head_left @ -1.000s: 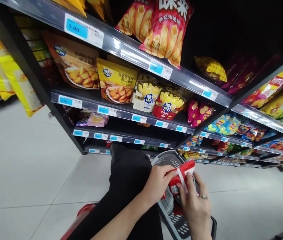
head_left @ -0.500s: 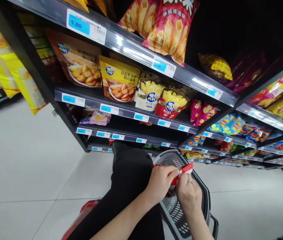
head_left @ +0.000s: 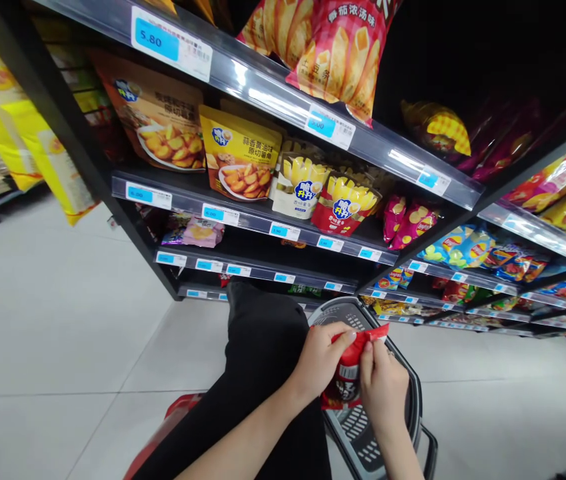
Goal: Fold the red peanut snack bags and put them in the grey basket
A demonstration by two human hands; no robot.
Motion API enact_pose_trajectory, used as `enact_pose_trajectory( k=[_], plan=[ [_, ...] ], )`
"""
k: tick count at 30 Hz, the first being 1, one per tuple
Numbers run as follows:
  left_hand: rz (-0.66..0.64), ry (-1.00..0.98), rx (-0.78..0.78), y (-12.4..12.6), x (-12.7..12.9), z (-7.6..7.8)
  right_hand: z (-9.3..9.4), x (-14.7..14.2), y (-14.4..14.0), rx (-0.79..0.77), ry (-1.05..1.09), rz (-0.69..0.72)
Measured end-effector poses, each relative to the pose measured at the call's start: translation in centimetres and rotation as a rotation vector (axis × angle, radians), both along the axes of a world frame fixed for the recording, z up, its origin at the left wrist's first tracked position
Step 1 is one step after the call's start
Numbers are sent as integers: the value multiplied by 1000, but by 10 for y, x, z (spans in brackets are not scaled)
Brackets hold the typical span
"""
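Above the grey basket, left hand and right hand both grip the red snack packet, seemingly mid-placing; lowering it needs a steady release.

Both hands are seen close together in the lower centre of the frame. The left hand is reached in from the lower left on a bare forearm, its wrist bent, its fingers curled and closed in a pinch at the top. The right hand is raised from the bottom edge, back turned to the camera, fingertips pinched shut just beside those of the left.
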State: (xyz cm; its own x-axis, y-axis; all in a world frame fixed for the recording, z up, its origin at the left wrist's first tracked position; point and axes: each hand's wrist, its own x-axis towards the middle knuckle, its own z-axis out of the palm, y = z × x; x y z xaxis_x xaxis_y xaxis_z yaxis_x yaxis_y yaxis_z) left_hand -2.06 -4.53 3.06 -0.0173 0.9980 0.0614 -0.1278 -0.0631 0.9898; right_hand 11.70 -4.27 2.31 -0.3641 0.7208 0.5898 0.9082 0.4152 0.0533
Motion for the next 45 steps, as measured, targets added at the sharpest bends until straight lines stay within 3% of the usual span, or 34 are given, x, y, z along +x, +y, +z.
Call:
enact_pose_trajectory(
  k=[7, 9, 12, 15, 18, 21, 25, 28, 31, 34, 38, 45],
  plan=[
    [17, -37, 2, 2, -1, -3, 14, -18, -1, -19, 77, -222],
    [34, -33, 13, 1, -5, 0, 18, -21, -2, 11, 63, -222],
    [-38, 47, 44, 1, -24, 9, 18, -25, -6, 65, 16, -82],
    [-162, 211, 46, -2, -50, 19, 13, -31, -8, -6, 35, 92],
    [-126, 319, 26, -6, -66, 25, 14, -41, -5, -123, 130, 183],
    [-71, 309, -3, -14, -72, 35, 30, -50, -3, -217, 208, 234],
    [-35, 271, -89, -44, -88, 58, 55, -66, -14, -328, 186, 348],
    [-32, 319, -215, -81, -110, 71, 57, -87, -36, -387, 118, 513],
    [-52, 396, -387, -118, -124, 65, 47, -107, -61, -428, 61, 703],
    [35, 408, -489, -137, -124, 45, 38, -113, -73, -434, 14, 811],
    [140, 341, -515, -133, -114, 29, 33, -96, -66, -433, -60, 838],
    [23, 260, -529, -123, -117, 39, 24, -79, -55, -545, -15, 768]
  ],
)
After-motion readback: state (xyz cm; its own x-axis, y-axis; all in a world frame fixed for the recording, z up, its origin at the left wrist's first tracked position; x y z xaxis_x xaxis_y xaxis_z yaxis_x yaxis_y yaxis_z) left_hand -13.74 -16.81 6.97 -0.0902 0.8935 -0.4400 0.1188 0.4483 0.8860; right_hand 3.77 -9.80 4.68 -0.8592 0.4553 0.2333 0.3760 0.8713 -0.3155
